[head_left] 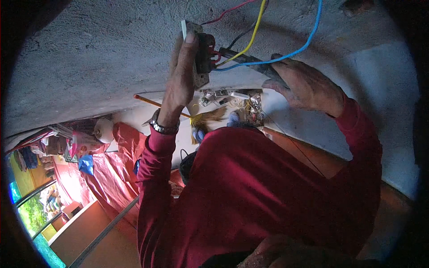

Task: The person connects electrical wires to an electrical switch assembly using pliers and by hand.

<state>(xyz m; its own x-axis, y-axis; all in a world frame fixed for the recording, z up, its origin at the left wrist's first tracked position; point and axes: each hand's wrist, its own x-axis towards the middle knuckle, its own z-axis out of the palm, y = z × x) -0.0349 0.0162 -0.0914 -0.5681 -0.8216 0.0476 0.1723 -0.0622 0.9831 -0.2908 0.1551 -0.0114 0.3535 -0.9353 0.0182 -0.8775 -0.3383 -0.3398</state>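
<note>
My left hand point(181, 73) is closed around an electrical switch plate point(202, 79) with a pale front and a dark back, held on edge near the wall. A blue wire point(308, 42) and a yellow wire point(255, 35) run into the plate's back. Short red loops sit at its terminals, and a thin red wire point(230, 10) passes behind the top. From the right, my right hand point(308, 82) grips a dark, slim tool that looks like a screwdriver point(254, 63). Its far end points at the wired back; whether it touches a terminal I cannot tell.
The rough grey wall point(111, 58) is close ahead. Below, a broom point(208, 117) with an orange handle lies near my feet, beside scattered electrical parts and scraps point(241, 96). Red sheeting point(111, 172) covers things at left, near a brown panel point(82, 228).
</note>
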